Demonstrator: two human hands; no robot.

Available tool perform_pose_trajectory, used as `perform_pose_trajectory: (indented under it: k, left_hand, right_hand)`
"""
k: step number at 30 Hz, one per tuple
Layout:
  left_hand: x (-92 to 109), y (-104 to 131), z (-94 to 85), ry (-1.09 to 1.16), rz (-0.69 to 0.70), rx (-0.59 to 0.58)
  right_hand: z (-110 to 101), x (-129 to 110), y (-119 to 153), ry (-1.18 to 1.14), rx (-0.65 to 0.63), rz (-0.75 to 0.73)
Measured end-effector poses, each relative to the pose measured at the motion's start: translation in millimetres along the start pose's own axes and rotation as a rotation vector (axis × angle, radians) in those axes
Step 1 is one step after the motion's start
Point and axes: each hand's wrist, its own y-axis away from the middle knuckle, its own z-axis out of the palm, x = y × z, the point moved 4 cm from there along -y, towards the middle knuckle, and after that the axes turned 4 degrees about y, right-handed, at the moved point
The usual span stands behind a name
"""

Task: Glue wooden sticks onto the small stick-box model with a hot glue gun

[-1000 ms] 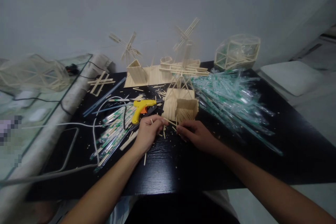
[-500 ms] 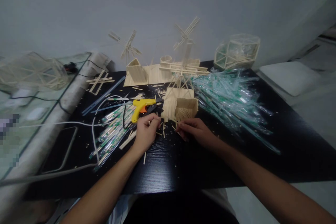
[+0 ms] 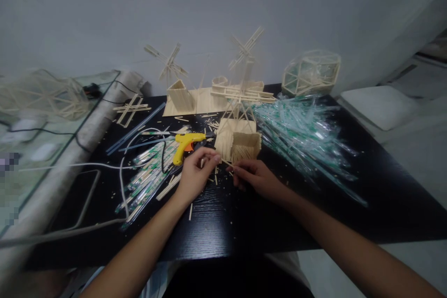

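Observation:
A thin wooden stick (image 3: 226, 163) spans the gap between my two hands, in front of a small stick-built box (image 3: 246, 145) on a wooden base. My right hand (image 3: 253, 175) pinches the stick near its right end. My left hand (image 3: 199, 170) is curled with thumb and index finger close together at the stick's left end; whether they grip it is too small to tell. A yellow glue gun (image 3: 186, 144) lies just beyond my left hand. Above the base rises a windmill frame (image 3: 240, 98) of sticks.
Wrapped stick bundles (image 3: 150, 172) and a white cable (image 3: 121, 172) lie at left. Clear plastic wrappers (image 3: 307, 130) spread at right. More stick models (image 3: 179, 95) stand at the back, with a polyhedral frame (image 3: 310, 73) at back right. Stick scraps litter the black table (image 3: 209, 237).
My left hand has moved slightly right and up, its fingertips nearer my right hand. The stick now reaches across between both hands. The whole view has shifted a little.

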Motion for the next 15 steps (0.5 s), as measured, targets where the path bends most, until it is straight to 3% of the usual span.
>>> perform_pose_trajectory:
  k: [10,15]
  left_hand:
    - [2,8,20.3,-0.062,0.005,-0.308]
    - [4,12,22.5,-0.076,0.041,-0.341]
  right_hand:
    - [12,3,3,-0.039,-0.139,0.056]
    - [10,-2,3,-0.02,-0.13,0.055]
